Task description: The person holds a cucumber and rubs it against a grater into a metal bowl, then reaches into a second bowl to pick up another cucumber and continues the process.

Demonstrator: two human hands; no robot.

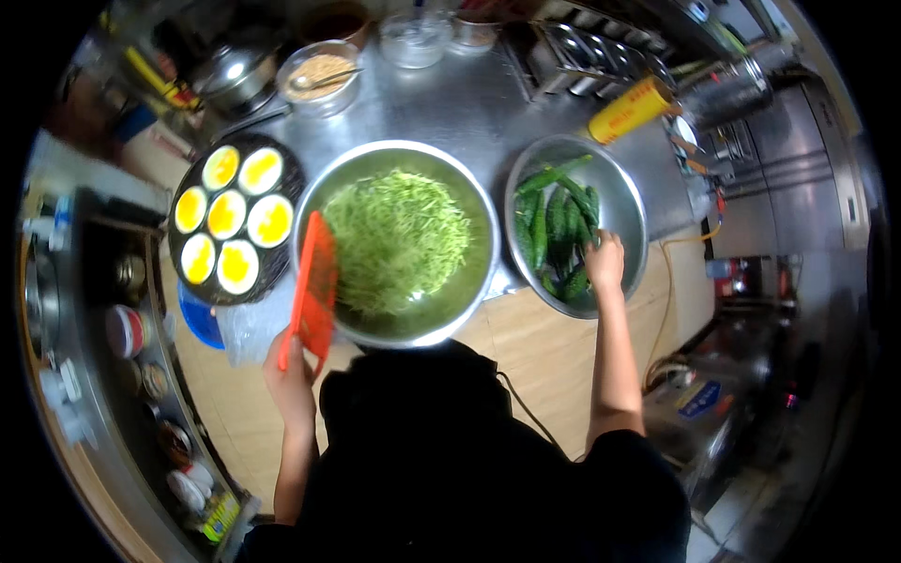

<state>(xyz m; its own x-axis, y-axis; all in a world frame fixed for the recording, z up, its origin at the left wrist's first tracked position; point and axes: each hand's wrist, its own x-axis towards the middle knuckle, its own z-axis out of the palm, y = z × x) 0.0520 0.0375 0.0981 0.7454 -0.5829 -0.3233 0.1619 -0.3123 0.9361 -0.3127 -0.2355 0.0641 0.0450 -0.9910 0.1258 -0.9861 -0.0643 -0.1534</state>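
Note:
An orange plastic grater (315, 295), tilted on its edge over the left rim of a large metal bowl (494, 239), is held at its lower end by my left hand (290, 373). Shredded green vegetable, likely cucumber (401, 232), fills much of that bowl. To the right, my right hand (607, 260) reaches into a second metal bowl (637, 211) that holds several whole cucumbers (557, 225). Its fingers touch the end of one cucumber; whether they grip it is hard to tell.
Several egg halves or fried eggs (227, 214) lie on a round black tray (285, 151) at left. Behind stand a container of chopped food (322, 77) with a spoon, a lidded pot (236, 77) and a metal rack (570, 56). A yellow cylinder (630, 111) lies behind the cucumber bowl.

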